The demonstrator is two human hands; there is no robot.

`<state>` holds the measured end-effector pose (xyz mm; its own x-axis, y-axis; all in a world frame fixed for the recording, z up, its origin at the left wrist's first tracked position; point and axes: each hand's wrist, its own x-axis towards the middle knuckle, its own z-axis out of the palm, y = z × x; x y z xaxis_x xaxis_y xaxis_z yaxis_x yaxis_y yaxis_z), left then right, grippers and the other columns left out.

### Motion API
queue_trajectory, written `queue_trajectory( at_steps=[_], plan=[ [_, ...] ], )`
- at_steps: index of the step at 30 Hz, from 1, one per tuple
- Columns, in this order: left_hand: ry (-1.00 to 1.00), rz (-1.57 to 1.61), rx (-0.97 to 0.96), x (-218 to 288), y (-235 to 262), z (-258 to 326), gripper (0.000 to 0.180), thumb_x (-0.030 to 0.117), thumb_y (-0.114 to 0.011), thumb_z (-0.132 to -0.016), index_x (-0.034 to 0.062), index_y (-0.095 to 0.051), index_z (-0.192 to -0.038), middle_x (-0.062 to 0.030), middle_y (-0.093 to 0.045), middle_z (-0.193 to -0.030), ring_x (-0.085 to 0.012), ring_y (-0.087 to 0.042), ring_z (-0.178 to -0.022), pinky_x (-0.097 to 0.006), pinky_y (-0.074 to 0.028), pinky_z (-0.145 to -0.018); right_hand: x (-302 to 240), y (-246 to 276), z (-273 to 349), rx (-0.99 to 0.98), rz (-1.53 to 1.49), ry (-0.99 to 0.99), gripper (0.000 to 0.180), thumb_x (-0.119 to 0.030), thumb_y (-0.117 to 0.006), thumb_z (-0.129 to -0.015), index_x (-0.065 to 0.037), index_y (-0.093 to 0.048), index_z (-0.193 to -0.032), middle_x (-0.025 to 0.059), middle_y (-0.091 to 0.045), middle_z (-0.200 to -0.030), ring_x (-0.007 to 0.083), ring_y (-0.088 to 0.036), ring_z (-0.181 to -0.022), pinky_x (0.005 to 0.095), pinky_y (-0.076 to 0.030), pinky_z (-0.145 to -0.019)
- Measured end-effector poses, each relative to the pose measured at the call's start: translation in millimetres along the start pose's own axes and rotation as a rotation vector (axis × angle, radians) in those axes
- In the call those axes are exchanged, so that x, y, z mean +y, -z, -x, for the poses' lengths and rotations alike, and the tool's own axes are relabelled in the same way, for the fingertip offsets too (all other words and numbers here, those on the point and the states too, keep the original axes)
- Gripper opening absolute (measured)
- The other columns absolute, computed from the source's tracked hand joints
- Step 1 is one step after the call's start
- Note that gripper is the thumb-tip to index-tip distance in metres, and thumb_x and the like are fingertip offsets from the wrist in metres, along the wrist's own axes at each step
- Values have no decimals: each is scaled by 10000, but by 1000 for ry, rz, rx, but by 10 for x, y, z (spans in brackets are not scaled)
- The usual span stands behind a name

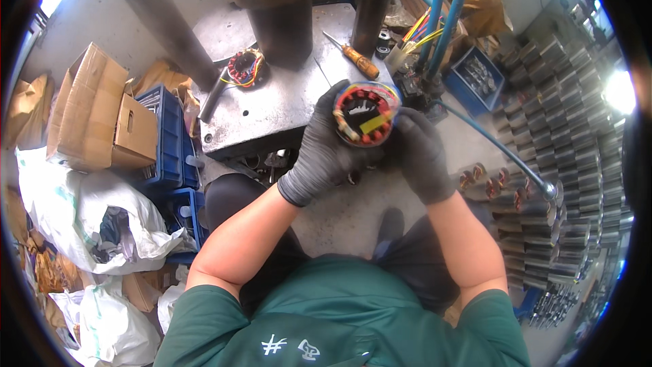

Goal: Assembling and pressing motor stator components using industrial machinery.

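- Ring-shaped motor stator with red-lined slots and a bluish rim (pixel 345 134): held off the worktop, over its near edge, open bore facing up toward the camera. A yellow strip (pixel 375 124) lies across its inner face at 4 o'clock.
- Left hand in a dark grey knitted glove (pixel 322 146): clamped on the stator from 8 o'clock, thumb along its upper left rim.
- Right hand in a matching glove (pixel 422 156): at the stator's 4 o'clock side, fingers bent and blurred; cannot tell whether they are closed on it.
- Grey metal worktop (pixel 288 98): extends from 9 to 12 o'clock of the held piece, with scuffed surface and drilled holes.
- Second wound ring with yellow, blue and red leads (pixel 243 66): on the worktop at 10 o'clock, well apart from both hands, near a dark cylindrical bar (pixel 214 98).
- Screwdriver with an orange-brown handle (pixel 360 61): on the worktop at 12 o'clock, shaft directed toward 11.
- Blue plastic tray of metal parts (pixel 454 80): between 2 and 3 o'clock.
- Stacked silvery metal cylinders (pixel 557 95): at 3 o'clock.
- Brown cardboard box (pixel 92 105): at 9 o'clock.
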<state>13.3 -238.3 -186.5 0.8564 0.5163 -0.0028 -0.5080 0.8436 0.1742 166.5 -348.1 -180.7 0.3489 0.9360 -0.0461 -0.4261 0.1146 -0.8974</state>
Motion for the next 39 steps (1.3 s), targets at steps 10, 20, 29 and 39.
queue_trajectory(
  at_steps=[10, 20, 29, 39],
  plan=[
    [-316, -233, 106, 658, 290, 167, 739, 587, -714, -914, 56, -549, -1400, -172, -664, -1250, -346, -676, -1111, -463, -570, -932, 271, -32, -708, -346, 1810, 659, 644, -239, -721, -825, -140, -563, -1441, 139, -541, -1502, 402, -452, -1416, 540, -370, -1167],
    [-125, 153, -31, 844, 178, 251, 895, 803, -596, -846, 89, -568, -1384, -166, -619, -1291, -286, -612, -1133, -439, -530, -947, 519, 26, -760, -419, 1684, 928, 424, -94, -664, -794, -93, -703, -1216, 99, -671, -1313, 343, -605, -1197, 487, -475, -1046],
    [-117, 221, 13, 881, 97, 283, 896, 827, -610, -808, 96, -597, -1326, -170, -661, -1212, -297, -669, -1032, -434, -575, -827, 382, -46, -724, -395, 1585, 1000, 350, -2, -669, -810, -66, -690, -1153, 121, -698, -1199, 338, -665, -1070, 434, -550, -927],
    [-94, 124, -38, 806, 81, 290, 848, 820, -532, -875, 131, -589, -1366, -161, -646, -1249, -269, -660, -1037, -425, -584, -840, -46, -257, -512, 120, 773, 626, 125, -88, -640, -1038, -27, -652, -1146, 77, -723, -927, 145, -707, -802, 303, -572, -751]
  ],
)
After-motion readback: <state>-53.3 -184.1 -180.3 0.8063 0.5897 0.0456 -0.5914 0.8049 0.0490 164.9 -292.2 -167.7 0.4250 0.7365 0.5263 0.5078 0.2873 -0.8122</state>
